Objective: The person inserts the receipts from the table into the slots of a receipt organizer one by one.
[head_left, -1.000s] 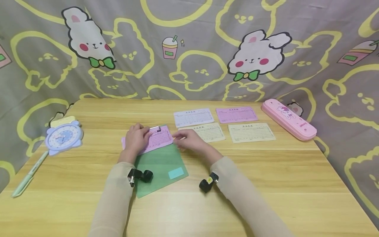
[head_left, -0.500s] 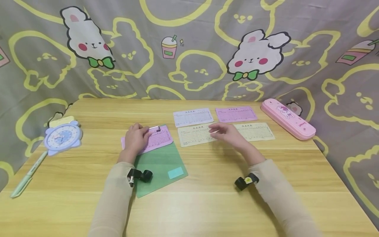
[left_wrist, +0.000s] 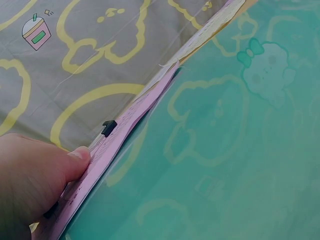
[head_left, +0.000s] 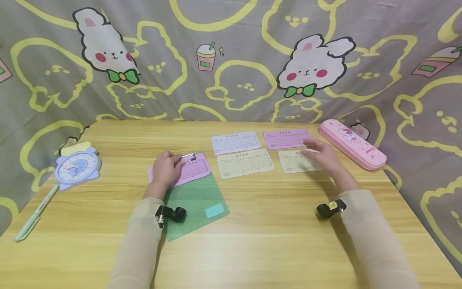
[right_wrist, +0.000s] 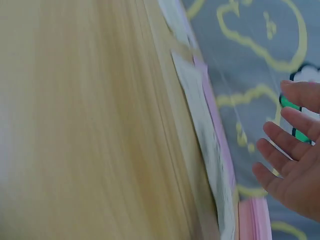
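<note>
My left hand [head_left: 167, 170] lies over the top of a green see-through clipboard [head_left: 193, 210], gripping it at the metal clip [head_left: 189, 157]. A pink-purple printed slip [head_left: 193, 171] sits at the clip; the hand covers its left part. The left wrist view shows my thumb [left_wrist: 77, 159] against the clip. My right hand [head_left: 321, 154] holds nothing and hovers over a cream slip [head_left: 294, 162], hiding its right part. Its fingers are spread in the right wrist view. Another cream slip [head_left: 245, 163], a pale lilac slip [head_left: 236, 143] and a purple slip [head_left: 283, 138] lie nearby.
A pink pencil case [head_left: 351, 143] lies at the back right. At the left are a blue clock-shaped item [head_left: 77, 167], a pale yellow object [head_left: 76, 148] behind it and a light green pen [head_left: 36, 212]. A patterned curtain [head_left: 245, 48] hangs behind the wooden table [head_left: 281, 249].
My right hand has left the clipboard's right side and moved rightward across the cream slips to above the right one. My left hand has stayed at the clip.
</note>
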`<control>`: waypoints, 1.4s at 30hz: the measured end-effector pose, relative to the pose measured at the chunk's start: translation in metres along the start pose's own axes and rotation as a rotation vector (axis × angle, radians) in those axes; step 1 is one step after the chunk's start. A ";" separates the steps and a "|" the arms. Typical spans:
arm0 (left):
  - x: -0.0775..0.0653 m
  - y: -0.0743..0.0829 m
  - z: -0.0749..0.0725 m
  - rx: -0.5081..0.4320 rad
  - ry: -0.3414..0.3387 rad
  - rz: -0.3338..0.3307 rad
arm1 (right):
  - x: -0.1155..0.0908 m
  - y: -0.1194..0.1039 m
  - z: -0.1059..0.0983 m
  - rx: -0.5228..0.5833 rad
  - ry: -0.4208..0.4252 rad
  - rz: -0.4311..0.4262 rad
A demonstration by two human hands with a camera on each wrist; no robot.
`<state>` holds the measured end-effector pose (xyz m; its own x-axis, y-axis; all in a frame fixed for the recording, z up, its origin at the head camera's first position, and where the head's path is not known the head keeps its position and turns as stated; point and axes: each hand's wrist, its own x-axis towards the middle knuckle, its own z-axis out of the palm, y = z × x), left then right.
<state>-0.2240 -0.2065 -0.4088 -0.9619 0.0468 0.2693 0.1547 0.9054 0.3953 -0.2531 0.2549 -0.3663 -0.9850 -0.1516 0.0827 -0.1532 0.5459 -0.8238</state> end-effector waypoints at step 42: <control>-0.001 0.000 0.001 -0.016 0.004 -0.013 | 0.000 0.067 -0.028 -0.408 -0.077 0.124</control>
<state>-0.2233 -0.2063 -0.4101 -0.9629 0.0335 0.2676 0.1461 0.8990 0.4129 -0.2660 0.3148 -0.4059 -0.9915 -0.1167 -0.0575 -0.0682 0.8427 -0.5340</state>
